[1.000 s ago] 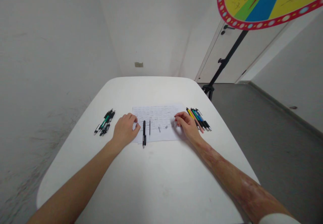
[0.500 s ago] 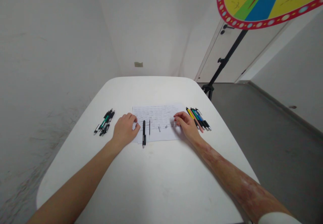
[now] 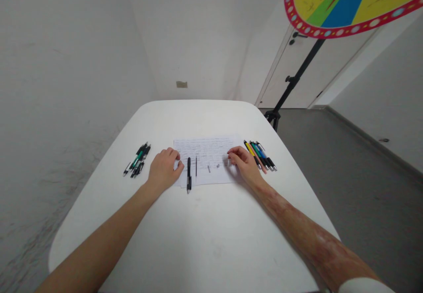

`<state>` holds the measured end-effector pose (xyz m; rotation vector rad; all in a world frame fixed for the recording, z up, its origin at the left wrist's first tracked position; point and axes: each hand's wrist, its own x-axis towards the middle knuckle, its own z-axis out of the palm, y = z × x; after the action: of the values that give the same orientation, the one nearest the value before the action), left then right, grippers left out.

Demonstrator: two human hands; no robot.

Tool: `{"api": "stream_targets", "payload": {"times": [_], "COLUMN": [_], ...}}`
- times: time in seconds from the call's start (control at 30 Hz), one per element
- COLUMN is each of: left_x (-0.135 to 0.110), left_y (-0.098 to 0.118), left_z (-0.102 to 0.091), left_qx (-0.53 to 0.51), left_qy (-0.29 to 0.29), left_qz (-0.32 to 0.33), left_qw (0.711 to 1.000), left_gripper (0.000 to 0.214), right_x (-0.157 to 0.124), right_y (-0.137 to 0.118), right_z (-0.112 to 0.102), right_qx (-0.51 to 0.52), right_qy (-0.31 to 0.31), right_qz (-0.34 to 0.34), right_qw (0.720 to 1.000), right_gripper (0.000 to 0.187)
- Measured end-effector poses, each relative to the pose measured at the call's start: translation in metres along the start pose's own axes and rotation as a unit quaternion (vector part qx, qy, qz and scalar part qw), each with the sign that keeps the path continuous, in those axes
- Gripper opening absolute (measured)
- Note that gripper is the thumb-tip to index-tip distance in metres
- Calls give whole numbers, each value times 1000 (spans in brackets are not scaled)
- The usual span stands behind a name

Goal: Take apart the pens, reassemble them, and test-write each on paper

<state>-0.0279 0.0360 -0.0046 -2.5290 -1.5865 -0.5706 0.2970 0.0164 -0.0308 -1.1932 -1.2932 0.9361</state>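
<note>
My left hand [image 3: 164, 166] rests on the table over the left edge of a sheet of handwritten paper [image 3: 214, 178], fingers loosely bent, thumb apart, nothing in it. Just right of that thumb lies a black pen body [image 3: 188, 174] with its clip toward me. Beside it a thin dark refill [image 3: 196, 166] lies on the paper. Farther right are two small pen parts, a short metallic piece [image 3: 209, 168] and a tinier one [image 3: 217, 166]. My right hand [image 3: 243, 163] rests at the paper's right side, fingers loosely curled, with nothing visible between them.
Left on the white table [image 3: 205, 240] lies a pile of black and green pens [image 3: 138, 160]. At the right, several coloured pens [image 3: 261, 155] lie side by side near my right hand. Beyond the table stands a colourful prize wheel [image 3: 350, 6] on a black stand [image 3: 297, 77].
</note>
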Motion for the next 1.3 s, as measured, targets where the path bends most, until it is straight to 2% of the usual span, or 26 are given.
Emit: {"api": "stream_targets", "payload": {"times": [0.27, 0.4, 0.47, 0.57, 0.63, 0.73, 0.9, 1.03, 1.2, 1.3], "left_x": [0, 0, 0, 0, -1, -1, 3, 10, 28, 41], "left_y": [1, 2, 4, 8, 12, 20, 34, 45, 56, 59], "left_z": [-1, -2, -3, -7, -10, -15, -19, -22, -33, -36], "left_qx": [3, 2, -4, -24, -39, -57, -58, -28, 20, 36], "left_qy": [-1, -2, 6, 32, 52, 61, 8, -58, -101, -154], "left_qz": [-4, -6, -10, -18, -16, 1, 33, 47, 38, 31], "left_qw": [1000, 1000, 1000, 999, 998, 997, 998, 997, 994, 987], "left_gripper": [3, 4, 5, 8, 8, 10, 14, 14, 20, 21], "right_x": [0, -5, -9, -16, -19, -20, -19, -20, -20, -21], "right_y": [-1, -7, -14, -24, -29, -32, -31, -31, -30, -28], "right_z": [-1, 0, 2, 7, 10, 12, 14, 16, 17, 17], "right_qx": [-15, -81, -136, -216, -255, -294, -340, -357, -355, -357], "right_qy": [-6, -15, -27, -61, -95, -145, -187, -206, -208, -207], "right_qz": [-4, -23, -63, -173, -231, -269, -288, -296, -302, -303], "right_qw": [1000, 996, 988, 959, 934, 906, 876, 861, 860, 859], "right_gripper": [20, 17, 14, 10, 18, 33, 44, 37, 31, 25]}}
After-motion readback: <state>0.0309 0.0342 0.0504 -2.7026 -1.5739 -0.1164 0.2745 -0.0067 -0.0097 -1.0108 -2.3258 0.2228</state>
